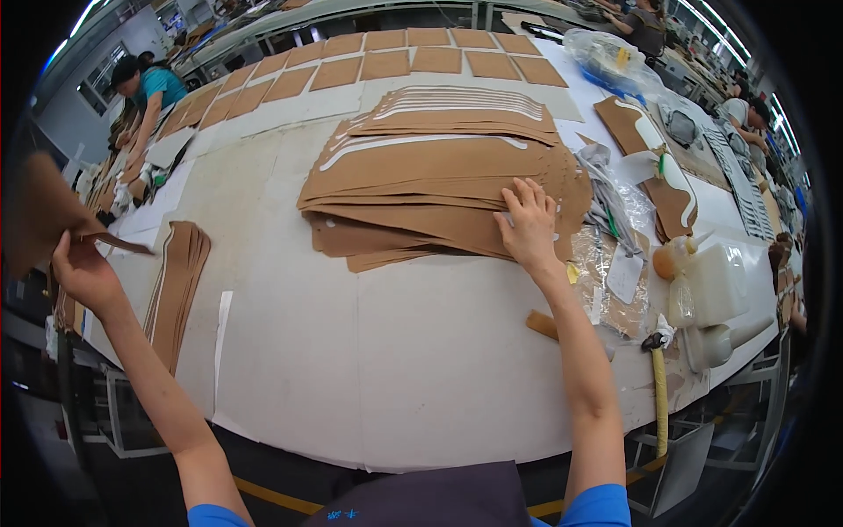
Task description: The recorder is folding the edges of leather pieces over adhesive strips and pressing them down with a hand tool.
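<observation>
My left hand (pixel 88 272) is raised past the table's left edge, its fingers closed on a brown leather-like piece (pixel 53 211) that reaches out to the picture's dark rim. With fingers spread, my right hand (pixel 529 220) lies flat on the right part of a broad fanned stack of brown cut panels (pixel 413 171). White strips run along the upper panels of that stack. Nearest my left forearm is a narrow pile of brown strips (pixel 182 272) with pale edges.
Rows of brown rectangles (pixel 386 63) lie along the far side. At right stand a translucent jug (pixel 716 281), smaller bottles (pixel 707 345), clear plastic wrapping (pixel 606 272) and brown panels with white curves (pixel 672 206). A co-worker in teal (pixel 158 88) leans in at far left.
</observation>
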